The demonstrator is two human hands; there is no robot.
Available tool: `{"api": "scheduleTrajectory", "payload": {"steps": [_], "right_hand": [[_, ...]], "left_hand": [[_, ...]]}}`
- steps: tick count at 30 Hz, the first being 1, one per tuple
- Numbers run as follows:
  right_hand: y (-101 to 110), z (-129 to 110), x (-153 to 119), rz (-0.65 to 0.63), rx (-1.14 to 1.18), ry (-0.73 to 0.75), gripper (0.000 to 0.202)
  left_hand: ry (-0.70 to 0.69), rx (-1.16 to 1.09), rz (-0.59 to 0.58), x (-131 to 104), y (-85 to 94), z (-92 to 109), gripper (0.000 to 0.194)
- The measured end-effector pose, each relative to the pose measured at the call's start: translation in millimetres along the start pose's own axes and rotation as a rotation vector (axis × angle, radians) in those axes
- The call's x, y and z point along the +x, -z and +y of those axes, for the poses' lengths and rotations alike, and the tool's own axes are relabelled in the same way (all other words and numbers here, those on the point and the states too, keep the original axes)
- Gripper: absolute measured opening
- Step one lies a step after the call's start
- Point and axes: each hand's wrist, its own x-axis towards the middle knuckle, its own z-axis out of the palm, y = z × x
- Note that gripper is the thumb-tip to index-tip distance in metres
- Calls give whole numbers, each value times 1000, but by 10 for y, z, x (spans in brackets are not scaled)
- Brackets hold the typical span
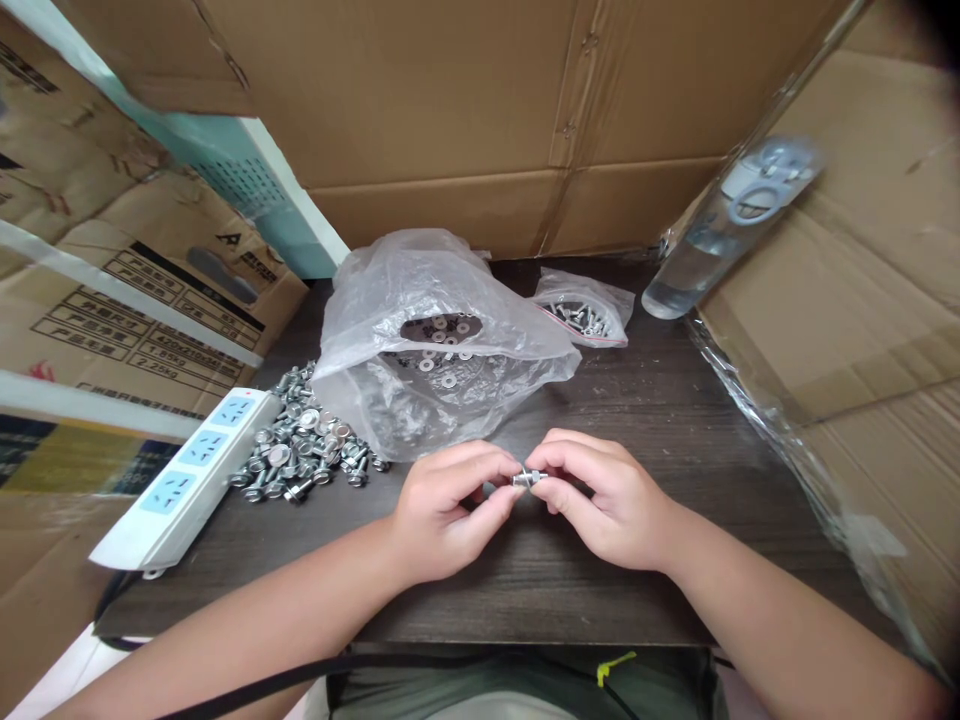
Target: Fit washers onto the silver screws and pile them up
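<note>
1 bolt (530, 479) betw. L hand (450, 510) & R hand (611, 500), at thumb + fingertips of both, over surface (675, 420), near side of lg. clear bag (420, 270). L hand: pinched on one end of it; R hand: pinched on the other.
Count: 1 bolt in hands; 1 bolt pile (307, 440) to L, overlapping, no. unclear; 1 lg. bag w/ several washers (448, 381); 1 sm. bag (611, 295) w/ screws (585, 318), no. unclear; 1 bottle (705, 260); 1 pwr strip (187, 480), 3 socket panels.
Held bolt: silvery, short, approx. horiz.; ends partly hidden by fingers.
</note>
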Motion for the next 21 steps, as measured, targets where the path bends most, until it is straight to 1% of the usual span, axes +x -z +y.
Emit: {"api": "scheduleTrajectory", "payload": {"steps": [6,9,12,14,17,18,21], "right_hand": [[-15,38,-8,11,-14,63,10],[-53,60,-17,39,-55,100,11],[-92,74,-18,60,-100,114,13],[-104,76,-12,68,-108,103,15],[-86,63,-5,73,-72,60,20],[-71,53,-5,75,-52,46,19],[-18,12,-8,65,9,14,13]], "left_hand": [[47,-55,8,3,5,-3,8],[114,-97,7,9,-1,4,4],[185,-132,12,12,-15,1,4],[163,-120,27,6,-20,-8,4],[68,-75,45,-4,-15,-22,5],[57,-68,47,-5,-10,-25,5],[90,-76,57,1,2,-29,5]]}}
